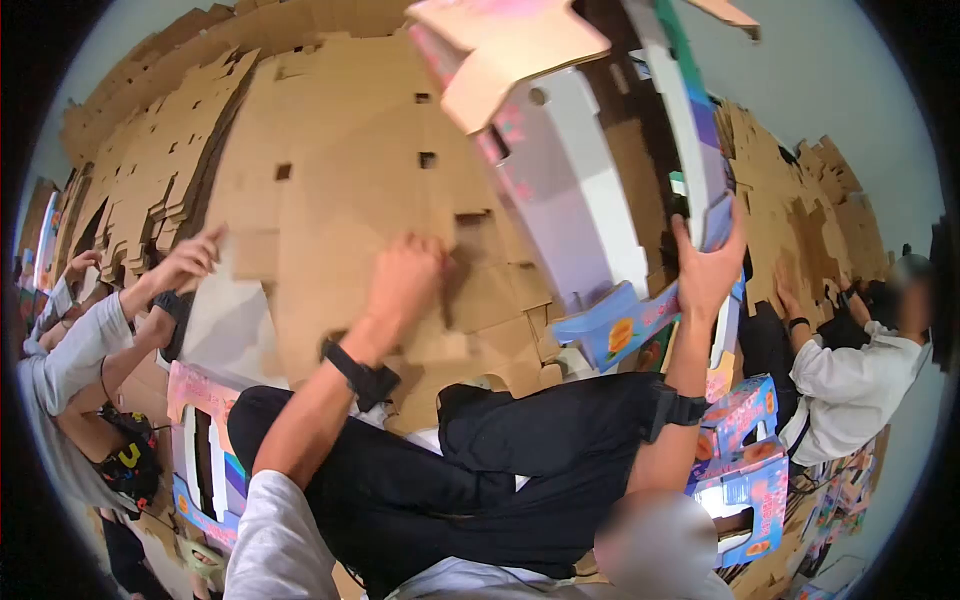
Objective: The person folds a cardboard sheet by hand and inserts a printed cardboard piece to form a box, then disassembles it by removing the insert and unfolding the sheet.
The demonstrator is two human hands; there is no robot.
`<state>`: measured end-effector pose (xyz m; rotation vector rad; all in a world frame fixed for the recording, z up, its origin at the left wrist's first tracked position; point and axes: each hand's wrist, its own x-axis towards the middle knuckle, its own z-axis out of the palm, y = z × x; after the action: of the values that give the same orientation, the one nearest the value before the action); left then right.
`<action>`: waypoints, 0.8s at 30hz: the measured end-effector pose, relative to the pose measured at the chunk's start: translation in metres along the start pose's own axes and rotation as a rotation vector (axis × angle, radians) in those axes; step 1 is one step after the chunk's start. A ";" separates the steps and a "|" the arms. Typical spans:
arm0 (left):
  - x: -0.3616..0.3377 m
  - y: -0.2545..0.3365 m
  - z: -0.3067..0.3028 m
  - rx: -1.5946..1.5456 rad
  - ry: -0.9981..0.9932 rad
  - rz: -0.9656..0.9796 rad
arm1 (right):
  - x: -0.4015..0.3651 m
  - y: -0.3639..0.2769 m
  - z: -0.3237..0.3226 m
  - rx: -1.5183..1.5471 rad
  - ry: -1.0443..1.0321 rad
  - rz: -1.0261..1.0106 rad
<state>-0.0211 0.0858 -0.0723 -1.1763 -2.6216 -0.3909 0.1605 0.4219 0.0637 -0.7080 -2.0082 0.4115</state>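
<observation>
A partly folded cardboard box (560, 190) with pink, purple and blue printing is tilted up in front of me at the upper right. My right hand (712, 255) grips its side near the lower end, thumb on the inner edge and fingers behind. An orange flower shows on its blue end flap (622, 328). My left hand (408, 278) is over the flat brown cardboard (340, 200), apart from the box. Its fingers are curled in, slightly blurred, and nothing shows in them. A black band is on each of my wrists.
Stacked brown cardboard sheets (150, 180) rise at the left, with more sheets (800, 200) at the right. Printed boxes (745, 500) stand by my right side, another (200, 455) by my left. Co-workers (70, 360) sit at the left, and another person (850, 380) at the right.
</observation>
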 end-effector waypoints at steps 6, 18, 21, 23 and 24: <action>-0.019 0.098 -0.017 -0.314 -0.208 0.114 | 0.002 0.005 -0.010 0.205 0.031 0.154; -0.080 0.098 -0.013 -0.129 -0.454 0.363 | -0.032 -0.035 0.030 -0.171 -0.211 -0.056; -0.085 0.050 -0.033 -0.539 -0.738 0.390 | -0.043 -0.028 0.043 -0.301 -0.311 0.022; -0.064 0.003 -0.075 -0.661 -0.989 0.171 | -0.049 -0.029 0.052 -0.381 -0.324 0.032; -0.052 -0.012 -0.110 -0.695 -1.072 -0.073 | -0.053 -0.031 0.055 -0.405 -0.394 0.036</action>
<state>0.0152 0.0052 0.0120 -1.8983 -3.5748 -0.9587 0.1245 0.3642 0.0167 -0.9707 -2.4916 0.1706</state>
